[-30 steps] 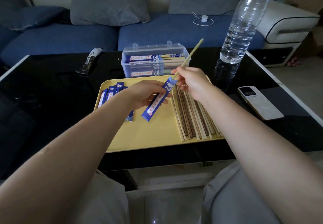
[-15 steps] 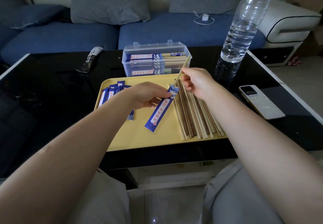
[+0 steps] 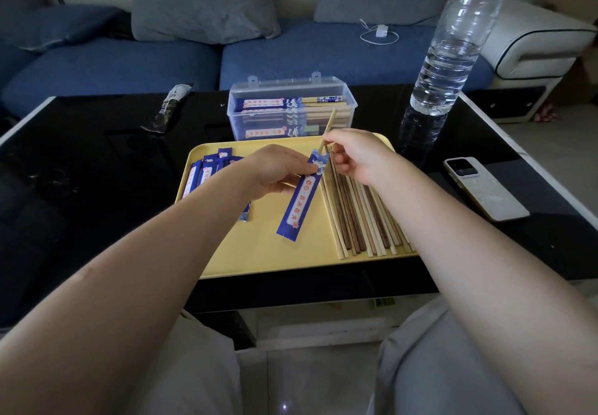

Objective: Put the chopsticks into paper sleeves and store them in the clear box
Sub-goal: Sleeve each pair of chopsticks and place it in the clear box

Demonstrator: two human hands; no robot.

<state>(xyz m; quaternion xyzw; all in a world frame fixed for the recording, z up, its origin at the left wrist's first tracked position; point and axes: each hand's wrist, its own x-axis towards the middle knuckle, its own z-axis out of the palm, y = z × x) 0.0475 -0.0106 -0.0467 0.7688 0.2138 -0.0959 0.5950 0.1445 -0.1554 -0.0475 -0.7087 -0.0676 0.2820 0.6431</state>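
- Since a second ago the pale chopstick has slid deeper into the blue paper sleeve; less of it now sticks out above the right hand.
- Left hand pinches the sleeve near its open top; right hand pinches the chopstick just above that mouth.
- Sleeve hangs over the yellow tray, in front of the clear box.
- Judged thin, light and floppy, the sleeve is best held beside its mouth; the stick looks stiff, light and smooth.
- Sleeve: dark blue, white band with red characters. Loose chopsticks, pale and brown, lie on the tray's right side; empty sleeves on its left.
- A water bottle stands right of the box on the black bench.
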